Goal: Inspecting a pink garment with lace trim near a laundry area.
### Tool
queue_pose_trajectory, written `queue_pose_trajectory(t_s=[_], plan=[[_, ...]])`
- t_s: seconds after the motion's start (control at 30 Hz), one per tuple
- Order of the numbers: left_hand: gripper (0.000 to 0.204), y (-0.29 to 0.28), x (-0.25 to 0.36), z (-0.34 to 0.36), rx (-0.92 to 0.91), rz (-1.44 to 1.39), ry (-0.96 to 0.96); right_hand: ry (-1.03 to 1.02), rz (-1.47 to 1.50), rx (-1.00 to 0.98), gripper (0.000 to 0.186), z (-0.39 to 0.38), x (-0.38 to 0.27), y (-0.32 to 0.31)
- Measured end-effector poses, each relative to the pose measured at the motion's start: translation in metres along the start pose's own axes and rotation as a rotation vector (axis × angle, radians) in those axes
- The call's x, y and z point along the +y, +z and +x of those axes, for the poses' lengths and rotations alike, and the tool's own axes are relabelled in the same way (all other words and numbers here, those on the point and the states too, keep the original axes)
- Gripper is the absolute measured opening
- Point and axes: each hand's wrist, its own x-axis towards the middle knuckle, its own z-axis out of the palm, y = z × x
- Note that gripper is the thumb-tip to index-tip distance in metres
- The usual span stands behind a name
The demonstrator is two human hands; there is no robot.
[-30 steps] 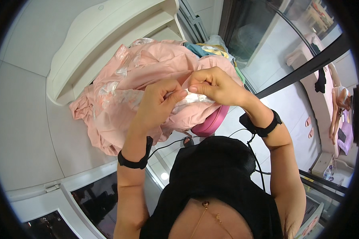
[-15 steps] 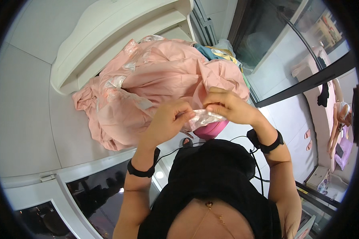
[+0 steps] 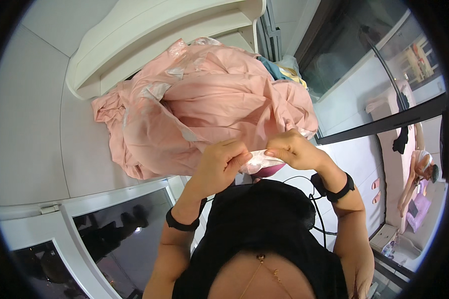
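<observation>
So, head cam only: both my hands are up in front of my black top point(image 3: 264, 214), close together, working on a pale shiny strip point(image 3: 259, 160). My left hand point(image 3: 222, 164) is pretty much closed, fingers curled in and thumb pressed down on the strip's left end. My right hand point(image 3: 297, 149) is doing the same at the other end, thumb flat on top, fingers tucked under, so there's just a short bit stretched between my two thumbs. Can't really tell whether it's joined to the big pink cloth point(image 3: 214, 94), which is heaped just past my hands. That heap lies up against the front edge of the white shelf unit point(image 3: 134, 30), spilling out below its rounded left corner and reaching past its right one. No idea what's under it, the folds hide that. Some teal fabric point(image 3: 272, 68) pokes out behind the heap, just beyond the unit's right end. A deep pink thing point(image 3: 271, 171) shows right below the strip, mostly covered. Oh, and I've got a black band point(image 3: 183, 224) on my left forearm and a matching one on my right.
</observation>
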Motion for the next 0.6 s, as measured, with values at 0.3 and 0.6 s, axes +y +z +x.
queue_pose_trajectory(t_s=[0.3,0.6], plan=[[0.017,-0.025,-0.021,-0.015,0.058,-0.050,-0.031,0.190,-0.024,0.055,0.021,-0.017,0.022,-0.020],[0.019,-0.049,-0.034,-0.009,-0.063,-0.073,-0.085,0.244,-0.337,0.572,0.016,-0.042,0.040,-0.029]])
